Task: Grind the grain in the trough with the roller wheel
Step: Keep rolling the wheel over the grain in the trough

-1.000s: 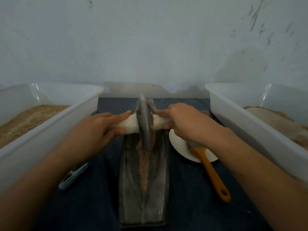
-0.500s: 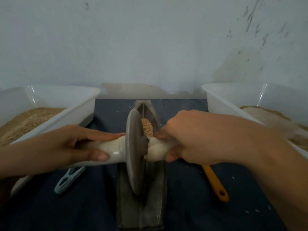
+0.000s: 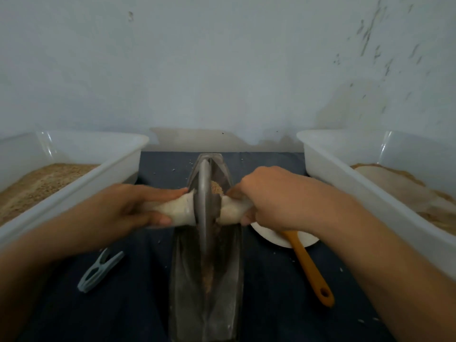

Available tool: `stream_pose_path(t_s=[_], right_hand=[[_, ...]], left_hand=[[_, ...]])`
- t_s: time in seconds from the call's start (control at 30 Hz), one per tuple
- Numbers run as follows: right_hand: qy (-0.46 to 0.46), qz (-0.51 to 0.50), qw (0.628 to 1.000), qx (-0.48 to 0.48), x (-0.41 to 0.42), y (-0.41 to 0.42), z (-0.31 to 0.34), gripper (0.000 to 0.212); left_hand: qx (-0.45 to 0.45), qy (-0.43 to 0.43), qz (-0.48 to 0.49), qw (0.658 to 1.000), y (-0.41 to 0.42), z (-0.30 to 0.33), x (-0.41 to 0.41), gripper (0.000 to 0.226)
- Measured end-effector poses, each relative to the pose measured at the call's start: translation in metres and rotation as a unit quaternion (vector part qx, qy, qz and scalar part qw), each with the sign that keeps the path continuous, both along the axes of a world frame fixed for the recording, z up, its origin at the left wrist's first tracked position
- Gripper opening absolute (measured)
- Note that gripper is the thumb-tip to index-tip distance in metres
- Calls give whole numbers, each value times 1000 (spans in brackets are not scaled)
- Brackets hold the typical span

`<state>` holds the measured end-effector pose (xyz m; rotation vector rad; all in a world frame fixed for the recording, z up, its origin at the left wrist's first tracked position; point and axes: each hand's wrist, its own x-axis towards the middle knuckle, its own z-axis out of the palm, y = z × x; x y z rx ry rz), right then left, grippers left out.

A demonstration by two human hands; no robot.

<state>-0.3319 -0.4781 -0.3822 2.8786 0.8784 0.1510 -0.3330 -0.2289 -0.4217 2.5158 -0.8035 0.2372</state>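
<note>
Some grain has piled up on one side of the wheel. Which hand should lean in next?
Right, probably. The grain is heaped right of the wheel, just beyond the right hand.

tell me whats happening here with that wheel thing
A person is grinding grain in a narrow metal trough. The left hand and the right hand each grip one end of the white handle through a metal roller wheel, which stands on edge in the trough's far half. Crushed grain lies along the groove. White tubs of grain sit on either side.
</note>
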Motion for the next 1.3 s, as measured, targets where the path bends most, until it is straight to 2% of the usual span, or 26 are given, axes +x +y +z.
stream_pose_path(t_s=[0.13, 0.23, 0.3, 0.4, 0.47, 0.53, 0.6, 0.7, 0.77, 0.9, 0.97, 1.07, 1.17, 1.3], right_hand=[[23, 67, 997, -17, -34, -2, 19, 35], [15, 49, 999, 6, -25, 1, 13, 32], [-8, 12, 1000, 24, -2, 3, 2, 37], [-13, -31, 997, 75, 28, -1, -13, 52], [-29, -37, 994, 100, 39, -7, -24, 55], [-38, -35, 993, 106, 42, -11, -29, 55], [-26, -32, 994, 97, 39, -10, -26, 54], [-20, -4, 999, 39, 23, -5, -10, 50], [5, 26, 1000, 5, 5, -5, 3, 50], [68, 66, 995, 20, -23, -11, 21, 52], [65, 56, 996, 27, -19, -9, 17, 50], [19, 7, 999, 45, 8, -2, 3, 49], [-26, -34, 995, 92, 34, -1, -16, 53], [-42, -40, 990, 127, 40, -8, -28, 52]], left_hand=[[-33, 57, -84, 994, 16, 4, -13, 50], [-26, 65, -40, 997, 13, 1, -11, 47], [7, 24, 32, 999, 3, -2, -4, 42], [26, -87, 97, 991, -17, -7, 7, 51], [59, -196, 104, 973, -27, -11, 14, 56], [76, -224, 92, 967, -30, -12, 16, 57], [55, -186, 82, 978, -26, -9, 14, 59], [10, -38, 52, 998, -11, -3, 4, 55], [7, 42, 10, 999, 2, 3, -5, 51], [-36, 118, -89, 988, 12, 12, -19, 51], [-34, 130, -81, 988, 10, 12, -17, 42], [-3, 57, 24, 998, -2, 3, -3, 42], [-3, -44, 126, 991, -16, -7, 11, 46], [46, -169, 124, 977, -27, -11, 19, 50]])
